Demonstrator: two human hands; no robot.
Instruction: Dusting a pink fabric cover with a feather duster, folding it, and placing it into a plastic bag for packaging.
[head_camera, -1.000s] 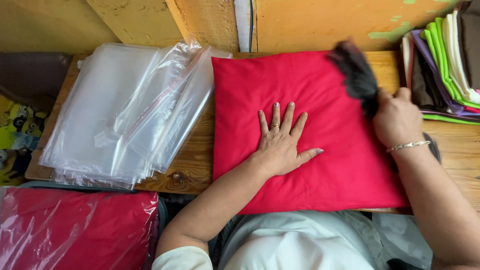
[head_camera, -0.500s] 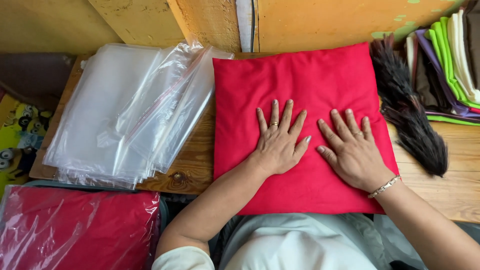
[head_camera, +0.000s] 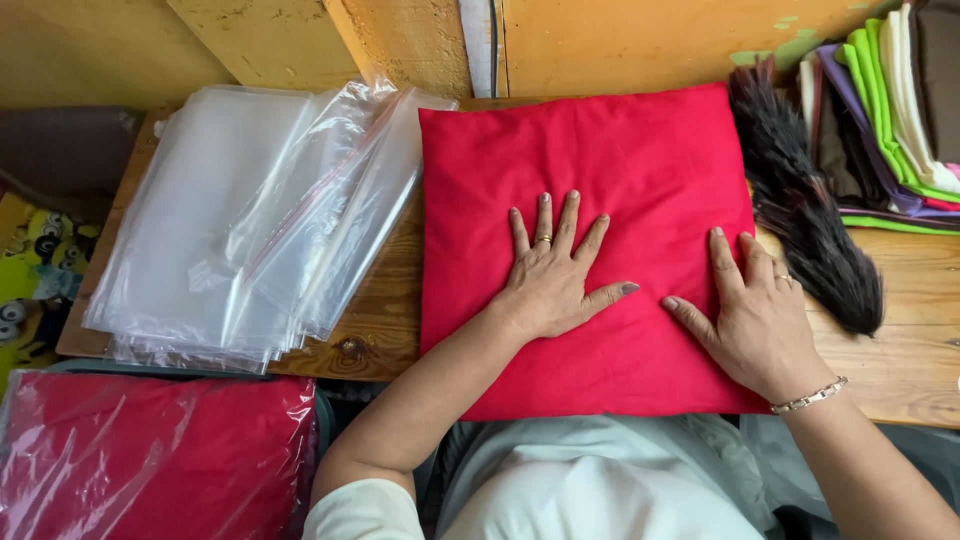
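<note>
A square red cushion cover (head_camera: 590, 160) lies flat on the wooden table (head_camera: 910, 350) in front of me. My left hand (head_camera: 553, 275) rests palm down on its middle, fingers spread, a ring on one finger. My right hand (head_camera: 752, 315) presses flat on the cover's right edge, fingers apart, with a bracelet at the wrist. Neither hand holds anything. A black bristly brush (head_camera: 805, 215) lies on the table just right of the cover, beside my right hand.
A pile of clear plastic bags (head_camera: 250, 220) covers the table's left part. Folded coloured cloths (head_camera: 880, 110) are stacked at the far right. A bagged red cushion cover (head_camera: 150, 450) lies lower left, below the table edge. A yellow wall runs behind.
My right hand let go of the black brush beside the cloth stack, came down flat on the red cover, then slid to its right edge. The left hand has stayed put.
</note>
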